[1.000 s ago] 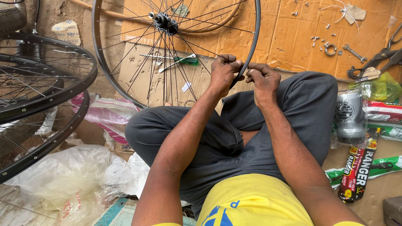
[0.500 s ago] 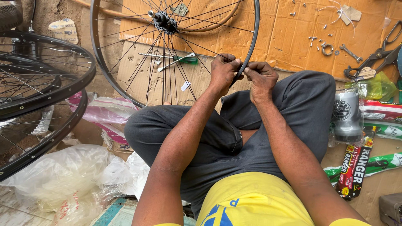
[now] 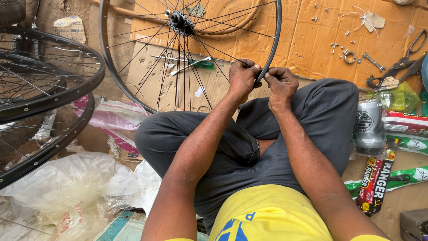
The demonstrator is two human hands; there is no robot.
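Over your crossed legs, both hands meet at the near right arc of the bicycle wheel rim [image 3: 273,53], which stands tilted before you with its hub [image 3: 179,20] up and to the left. Your left hand [image 3: 243,76] is clenched, pinching a spoke [image 3: 218,56] where it reaches the rim; that spoke's long axis runs from the hub down-right to your fingers. Your right hand [image 3: 281,84] is clenched just beside it, touching the rim's outer edge, so neither is nearer.

Long red-black packet [image 3: 376,178] and green ones [image 3: 412,176] (right); pink-white bag [image 3: 118,118], paper label [image 3: 69,27] left
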